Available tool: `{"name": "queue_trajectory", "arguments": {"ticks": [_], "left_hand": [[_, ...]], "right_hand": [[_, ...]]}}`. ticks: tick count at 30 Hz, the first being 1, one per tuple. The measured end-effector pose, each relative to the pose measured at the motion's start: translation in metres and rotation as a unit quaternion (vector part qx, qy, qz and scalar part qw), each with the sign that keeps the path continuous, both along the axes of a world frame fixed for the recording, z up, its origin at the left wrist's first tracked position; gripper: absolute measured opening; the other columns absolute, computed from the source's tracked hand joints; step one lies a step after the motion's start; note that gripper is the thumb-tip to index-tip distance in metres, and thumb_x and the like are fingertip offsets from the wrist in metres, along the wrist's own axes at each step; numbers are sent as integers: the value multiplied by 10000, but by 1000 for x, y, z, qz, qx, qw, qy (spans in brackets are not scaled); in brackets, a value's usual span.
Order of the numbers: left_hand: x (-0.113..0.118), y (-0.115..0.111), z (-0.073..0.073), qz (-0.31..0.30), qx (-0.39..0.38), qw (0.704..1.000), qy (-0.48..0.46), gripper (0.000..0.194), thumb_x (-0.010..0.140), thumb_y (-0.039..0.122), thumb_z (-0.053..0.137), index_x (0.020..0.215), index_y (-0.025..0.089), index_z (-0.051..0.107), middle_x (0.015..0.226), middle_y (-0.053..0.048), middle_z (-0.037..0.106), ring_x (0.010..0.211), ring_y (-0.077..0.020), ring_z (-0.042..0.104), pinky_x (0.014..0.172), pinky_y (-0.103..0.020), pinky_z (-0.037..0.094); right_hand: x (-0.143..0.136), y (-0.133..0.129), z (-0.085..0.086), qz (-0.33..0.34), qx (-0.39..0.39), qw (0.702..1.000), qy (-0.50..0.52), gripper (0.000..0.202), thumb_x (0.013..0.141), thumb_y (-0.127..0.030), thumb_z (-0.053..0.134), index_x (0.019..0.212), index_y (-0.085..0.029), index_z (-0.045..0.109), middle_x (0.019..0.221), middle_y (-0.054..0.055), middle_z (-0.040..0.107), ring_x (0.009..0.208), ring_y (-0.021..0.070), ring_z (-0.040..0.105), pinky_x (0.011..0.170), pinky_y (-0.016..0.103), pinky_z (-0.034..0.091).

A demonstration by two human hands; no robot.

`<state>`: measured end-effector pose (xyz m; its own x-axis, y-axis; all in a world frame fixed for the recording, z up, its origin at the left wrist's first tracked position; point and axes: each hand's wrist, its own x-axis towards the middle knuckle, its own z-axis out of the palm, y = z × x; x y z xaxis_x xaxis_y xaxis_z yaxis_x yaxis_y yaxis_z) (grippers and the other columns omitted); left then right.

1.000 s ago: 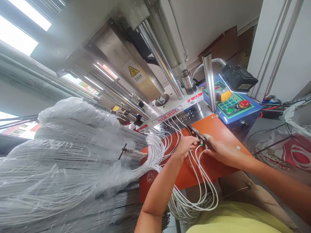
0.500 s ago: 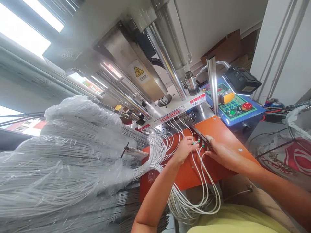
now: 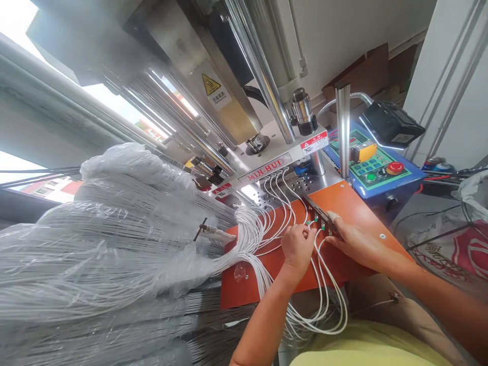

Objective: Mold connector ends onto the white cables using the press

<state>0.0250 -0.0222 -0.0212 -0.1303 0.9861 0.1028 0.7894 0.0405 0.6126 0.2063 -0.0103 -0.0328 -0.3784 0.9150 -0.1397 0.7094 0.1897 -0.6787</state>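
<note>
My right hand (image 3: 351, 240) grips one end of a dark metal bar (image 3: 317, 209), its thumb wrapped in a pale covering. Along the near side of that bar sit small green-and-metal connectors (image 3: 323, 226), from which white cables (image 3: 322, 259) loop down over the table edge. Close to the left end of the connectors, my left hand (image 3: 298, 245) is closed, thumb and fingers pinched on a white cable; the fingertips partly hide it. Both hands are over the orange tabletop (image 3: 358, 213) in front of the press.
The press (image 3: 269, 170) stands ahead, with several white cables running into its lower plate. A thick cable bundle (image 3: 249, 231) and plastic-wrapped cables (image 3: 125, 244) fill the left. A blue control box (image 3: 381, 168) with buttons and a lamp (image 3: 391, 124) stand at right.
My left hand has drawn slightly down and toward me, its fingers curling from outstretched into a pinch. My right hand keeps hold of the metal bar. The view has shifted a little.
</note>
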Motion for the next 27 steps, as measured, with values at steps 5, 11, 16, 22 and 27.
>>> {"name": "queue_trajectory", "arguments": {"ticks": [5,11,16,22,27], "left_hand": [[-5,5,6,3,-52,981,-189,141,856,327,608,908,199,636,685,-17,682,636,-154,588,700,-278,411],[-19,21,14,26,-26,928,-372,372,869,419,591,1142,172,638,788,-36,720,533,-81,485,595,-228,411],[-19,37,15,-44,13,971,-236,171,837,309,631,900,186,731,905,-53,731,788,-151,625,761,-273,477],[-15,50,-2,-117,62,985,-110,121,822,178,601,825,215,716,848,-51,709,855,-196,623,847,-336,472],[-18,58,-14,-151,102,981,-70,161,819,123,579,796,224,702,815,-41,699,813,-188,600,810,-326,467]], "right_hand": [[0,0,4,-9,-6,1000,27,481,882,-309,485,1333,-178,386,965,106,691,888,280,664,694,316,430],[1,1,3,-3,-14,1000,27,481,898,-332,475,1336,-168,359,979,119,685,922,295,655,720,335,434],[10,9,-2,26,-34,996,83,450,911,-419,464,1301,-204,397,975,86,684,865,269,650,715,335,450],[18,14,3,42,-48,983,169,417,918,-476,462,1262,-242,460,1062,58,678,966,259,633,828,340,468],[18,14,2,31,-47,987,147,410,902,-452,487,1254,-242,491,986,56,692,913,271,645,819,354,475]]}}
